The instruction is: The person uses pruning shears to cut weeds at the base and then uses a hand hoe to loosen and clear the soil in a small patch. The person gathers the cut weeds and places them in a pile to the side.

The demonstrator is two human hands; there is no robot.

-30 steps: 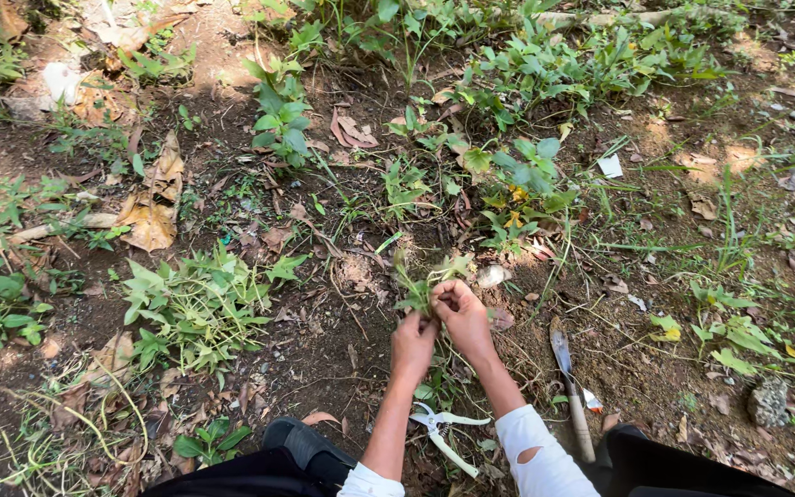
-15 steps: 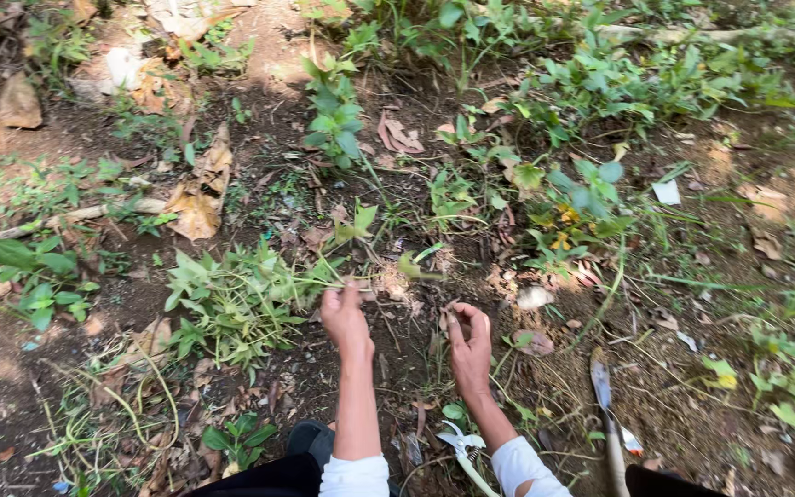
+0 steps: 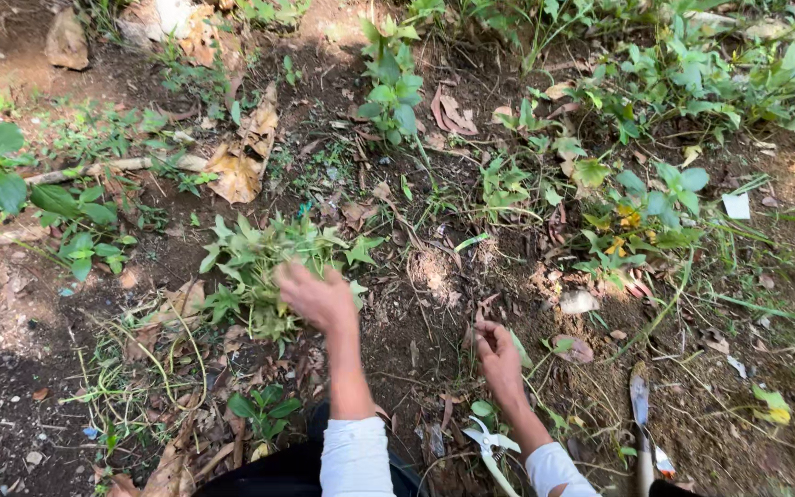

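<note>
Two hands: left hand loosely open on weed pile, right hand curled at soil.

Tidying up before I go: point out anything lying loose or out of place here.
Two tools lie loose on the soil: white-handled pruning shears by the right hand, and a knife-like metal blade further right. A small white scrap sits among the weeds.

- Site: outdoor garden plot or weedy yard ground, not an interior.
- Surface: bare dark soil throughout, in dappled sunlight.
- Vegetation: low green weeds dense at 1 o'clock; a loose pile of pulled weeds at centre-left.
- Litter: dry brown leaves at 11 o'clock; a fallen stick beside them.
- Tools on ground: white-handled pruning shears at 6 o'clock; a trowel-like blade at 5 o'clock.
</note>
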